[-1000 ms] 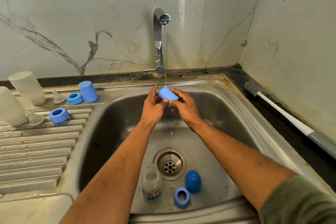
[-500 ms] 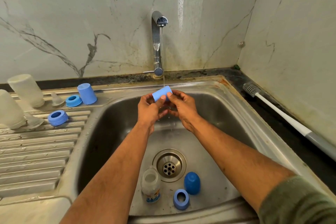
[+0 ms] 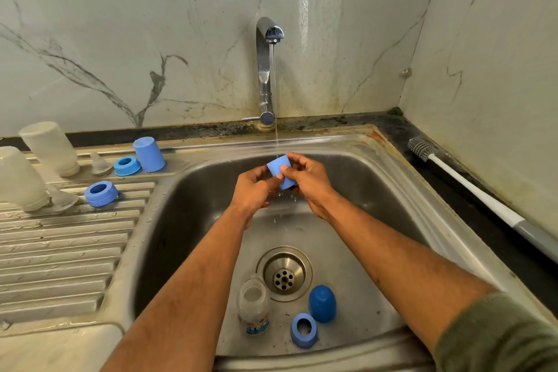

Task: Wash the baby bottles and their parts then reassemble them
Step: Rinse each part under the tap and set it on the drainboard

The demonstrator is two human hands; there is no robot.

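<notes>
I hold a blue cap (image 3: 280, 174) under the thin stream from the tap (image 3: 267, 69), both arms stretched forward over the sink (image 3: 392, 190). My right hand (image 3: 308, 183) pinches it from the right, thumb on its near face; my left hand (image 3: 256, 187) curls against it from the left and below, the two hands close together. Nearer me than the hands, by the drain (image 3: 283, 273), lie a clear bottle (image 3: 253, 305), a blue ring (image 3: 303, 331) and a dark blue cap (image 3: 322, 303). Left of the hands stand more bottles and blue parts on the drainboard (image 3: 60, 251).
</notes>
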